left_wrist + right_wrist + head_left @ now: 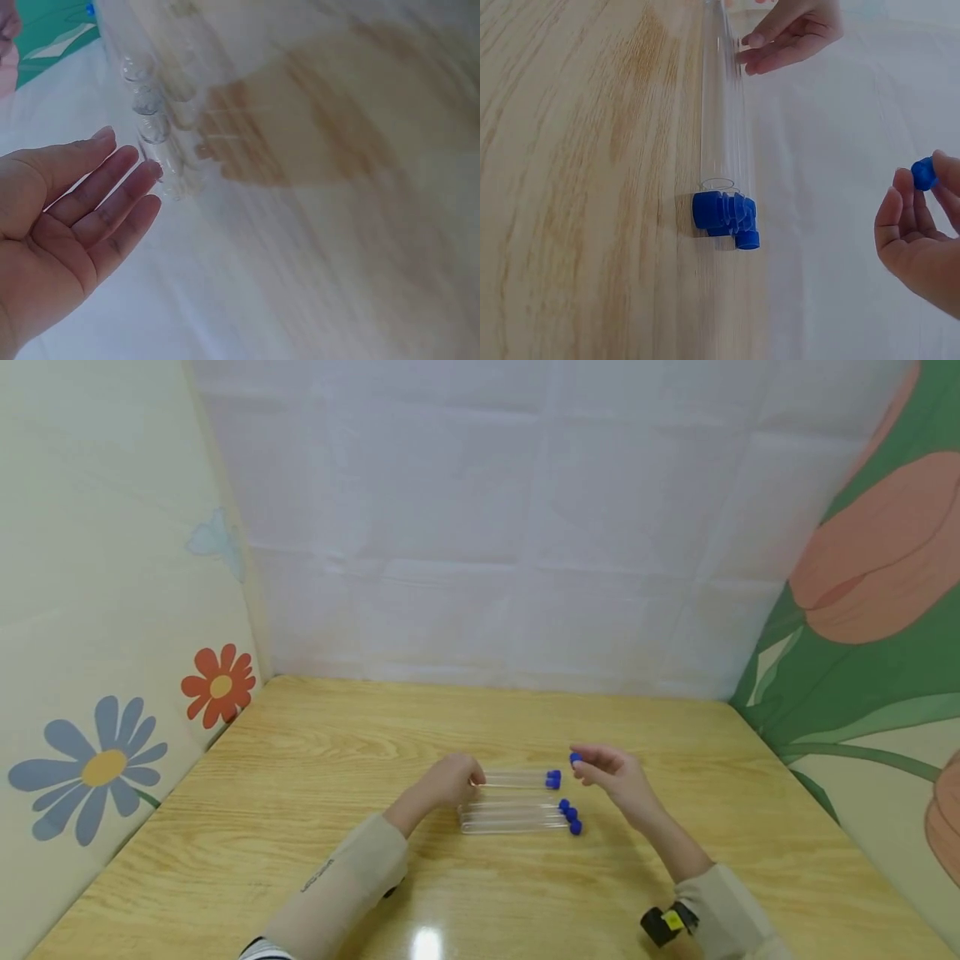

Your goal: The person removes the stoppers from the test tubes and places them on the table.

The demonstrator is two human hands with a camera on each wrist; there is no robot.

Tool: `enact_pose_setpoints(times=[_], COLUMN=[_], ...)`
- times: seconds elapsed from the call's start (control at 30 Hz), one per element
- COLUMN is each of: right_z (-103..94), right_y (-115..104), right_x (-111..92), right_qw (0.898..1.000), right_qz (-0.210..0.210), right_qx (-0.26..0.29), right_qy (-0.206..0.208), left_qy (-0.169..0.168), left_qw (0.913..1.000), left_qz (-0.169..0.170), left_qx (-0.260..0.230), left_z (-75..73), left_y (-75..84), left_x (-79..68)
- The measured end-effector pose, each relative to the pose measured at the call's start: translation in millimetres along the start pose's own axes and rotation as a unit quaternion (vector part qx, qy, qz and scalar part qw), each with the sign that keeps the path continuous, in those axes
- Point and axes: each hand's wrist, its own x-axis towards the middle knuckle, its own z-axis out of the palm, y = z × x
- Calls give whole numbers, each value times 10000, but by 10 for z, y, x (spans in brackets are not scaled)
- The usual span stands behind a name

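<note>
Clear test tubes with blue caps lie side by side on the table. Two tubes (513, 778) form a group farther back, and several more tubes (513, 818) lie nearer, their caps pointing right. At the rounded left ends of the tubes is my left hand (447, 782); in the left wrist view its fingers (120, 214) are loosely extended, the tips at or just beside the tube ends. My right hand (617, 779) is raised to the right of the capped ends. Between thumb and fingers it pinches a blue cap (924, 174), with no tube visible on it.
The wooden table (337, 727) reaches back to a white cloth backdrop (480, 543). Flower-printed panels stand at the left (90, 610) and right (862, 693). A dark device (663, 925) is strapped to the right wrist.
</note>
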Motion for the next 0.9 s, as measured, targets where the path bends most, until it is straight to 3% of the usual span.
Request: enact_pose_setpoints(times=[0.33, 0.7, 0.9], right_z=[4, -43, -24], right_y=[89, 304, 399], right_x=[81, 193, 218], right_qw=[9988, 9936, 9870], right_qz=[343, 549, 462], right_qx=[-296, -577, -1162], right_qy=[-169, -806, -1013], left_qy=[169, -81, -58], left_qw=[9981, 9947, 9938], left_qz=[235, -201, -203], left_qx=[-546, -1002, -1088], left_z=[-79, -114, -121], left_y=[10, -2, -7], left_x=[-27, -42, -54])
